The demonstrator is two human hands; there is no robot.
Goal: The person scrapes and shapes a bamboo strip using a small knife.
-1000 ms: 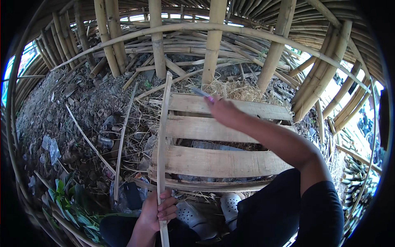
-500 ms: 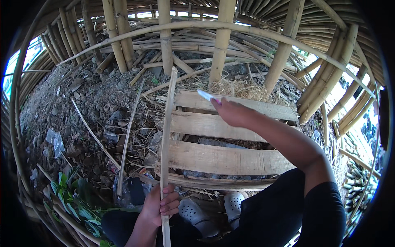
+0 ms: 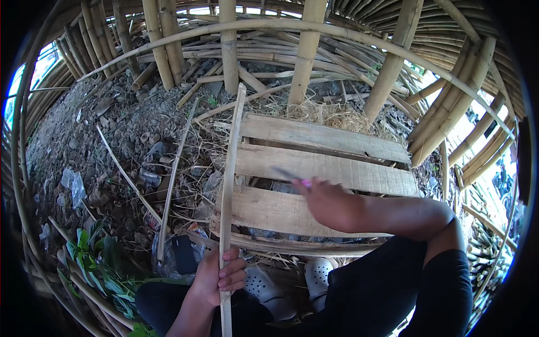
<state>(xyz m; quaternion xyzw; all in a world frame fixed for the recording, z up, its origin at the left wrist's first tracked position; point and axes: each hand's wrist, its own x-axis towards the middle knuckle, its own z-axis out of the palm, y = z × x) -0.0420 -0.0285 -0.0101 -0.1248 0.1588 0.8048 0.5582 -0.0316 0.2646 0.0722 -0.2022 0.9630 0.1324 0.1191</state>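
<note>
My left hand is closed round the lower part of a long, pale bamboo strip. The strip stands nearly upright in the picture, along the left ends of a low platform of wooden slats. Above the middle slats, my right hand grips a knife by its pink handle. Its blade points left toward the strip, apart from it, and is slightly blurred. Fingers wrapped round the handle hide most of it.
Rubble and dry soil spread to the left, with thin bamboo strips lying across. A dark flat object and green leaves lie near my left knee. Bamboo posts stand behind. My feet wear grey clogs below the platform.
My right hand has drawn the knife back toward me, from over the far slat to the middle slats. My left hand keeps its grip on the bamboo strip.
</note>
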